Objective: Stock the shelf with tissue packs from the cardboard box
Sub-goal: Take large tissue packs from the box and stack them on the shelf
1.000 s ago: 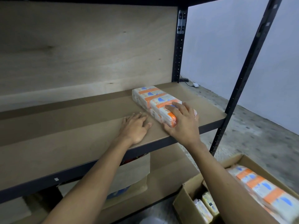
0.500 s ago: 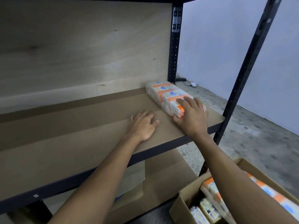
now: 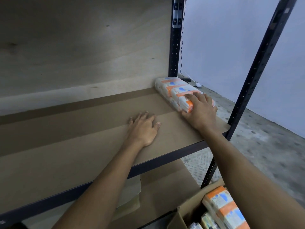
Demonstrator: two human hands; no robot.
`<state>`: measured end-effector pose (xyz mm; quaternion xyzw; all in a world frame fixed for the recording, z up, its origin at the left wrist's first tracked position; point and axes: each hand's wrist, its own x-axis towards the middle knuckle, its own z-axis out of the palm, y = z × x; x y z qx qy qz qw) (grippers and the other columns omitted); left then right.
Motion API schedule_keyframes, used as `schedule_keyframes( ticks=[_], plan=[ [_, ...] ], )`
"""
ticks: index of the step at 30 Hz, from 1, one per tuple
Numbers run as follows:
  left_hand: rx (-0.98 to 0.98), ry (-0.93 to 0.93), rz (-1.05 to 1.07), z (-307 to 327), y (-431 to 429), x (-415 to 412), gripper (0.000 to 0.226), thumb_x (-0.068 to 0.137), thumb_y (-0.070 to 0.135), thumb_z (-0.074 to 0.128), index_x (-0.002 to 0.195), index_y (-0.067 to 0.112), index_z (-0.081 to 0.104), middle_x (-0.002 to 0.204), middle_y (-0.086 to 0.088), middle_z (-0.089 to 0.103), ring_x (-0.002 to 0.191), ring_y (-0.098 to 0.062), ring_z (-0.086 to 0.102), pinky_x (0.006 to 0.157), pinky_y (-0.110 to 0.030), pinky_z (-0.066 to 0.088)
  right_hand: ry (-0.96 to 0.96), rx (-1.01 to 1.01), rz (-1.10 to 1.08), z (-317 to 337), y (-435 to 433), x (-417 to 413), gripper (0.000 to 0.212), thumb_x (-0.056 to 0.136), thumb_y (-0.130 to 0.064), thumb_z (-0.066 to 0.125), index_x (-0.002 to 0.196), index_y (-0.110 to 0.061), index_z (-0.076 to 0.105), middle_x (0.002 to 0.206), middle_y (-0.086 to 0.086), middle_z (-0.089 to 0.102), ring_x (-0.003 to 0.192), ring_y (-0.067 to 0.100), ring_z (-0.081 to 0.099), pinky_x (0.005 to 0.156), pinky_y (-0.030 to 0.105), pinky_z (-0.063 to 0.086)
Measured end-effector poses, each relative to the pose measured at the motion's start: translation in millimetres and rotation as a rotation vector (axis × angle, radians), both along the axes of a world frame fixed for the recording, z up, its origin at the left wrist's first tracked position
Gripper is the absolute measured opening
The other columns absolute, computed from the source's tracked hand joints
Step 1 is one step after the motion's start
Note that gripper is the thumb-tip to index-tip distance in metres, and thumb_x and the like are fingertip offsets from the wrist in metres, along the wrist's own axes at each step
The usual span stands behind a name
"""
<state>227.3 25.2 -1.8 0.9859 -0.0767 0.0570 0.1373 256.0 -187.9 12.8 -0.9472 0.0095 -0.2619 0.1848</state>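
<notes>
A long white, orange and blue tissue pack (image 3: 173,89) lies on the brown shelf board (image 3: 74,133), its far end against the wooden back panel by the right rear post. My right hand (image 3: 200,113) rests on the pack's near end, fingers spread over the top and thumb against its side. My left hand (image 3: 143,128) lies flat on the bare board to the left of the pack, holding nothing. At the bottom right stands the open cardboard box (image 3: 189,212) with more tissue packs (image 3: 226,207) inside, partly hidden by my right forearm.
Black metal posts rise at the shelf's right rear corner (image 3: 175,38) and right front corner (image 3: 257,66). A lower shelf (image 3: 165,187) carries flattened cardboard. A cable and a small white device (image 3: 198,84) lie on the concrete floor by the grey wall.
The tissue pack has slid back and to the right along the shelf under my right hand, reaching the back panel. My left hand stays flat on the board.
</notes>
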Motion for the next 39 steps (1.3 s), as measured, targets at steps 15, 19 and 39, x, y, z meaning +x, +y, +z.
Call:
schedule_keyframes(
  ticks=[15, 19, 39],
  plan=[
    [-0.005, -0.05, 0.004, -3, -1, 2, 0.052, 0.097, 0.053, 0.03, 0.145, 0.032, 0.034, 0.159, 0.001, 0.022, 0.147, -0.018, 0.016, 0.119, -0.048, 0.008, -0.024, 0.013, 0.043, -2, -9, 43, 0.061, 0.074, -0.053, 0.064, 0.13, -0.037, 0.048, 0.144, -0.006, 0.04, 0.138, 0.025, 0.023, 0.101, 0.061, 0.029],
    [0.001, -0.054, -0.001, -4, -1, 3, 0.053, 0.098, 0.053, 0.03, 0.146, 0.032, 0.033, 0.159, 0.001, 0.023, 0.147, -0.019, 0.016, 0.119, -0.048, 0.008, -0.018, 0.03, 0.047, 0, -7, 47, 0.06, 0.074, -0.048, 0.065, 0.13, -0.035, 0.048, 0.145, -0.005, 0.04, 0.139, 0.026, 0.021, 0.1, 0.06, 0.026],
    [0.013, -0.087, 0.003, -7, 0, 6, 0.05, 0.096, 0.054, 0.032, 0.141, 0.034, 0.039, 0.155, 0.003, 0.031, 0.143, -0.018, 0.024, 0.117, -0.047, 0.015, 0.013, -0.043, 0.084, 4, -15, 33, 0.069, 0.073, -0.056, 0.061, 0.135, -0.038, 0.038, 0.151, -0.004, 0.031, 0.143, 0.028, 0.01, 0.104, 0.065, 0.015]
  ],
)
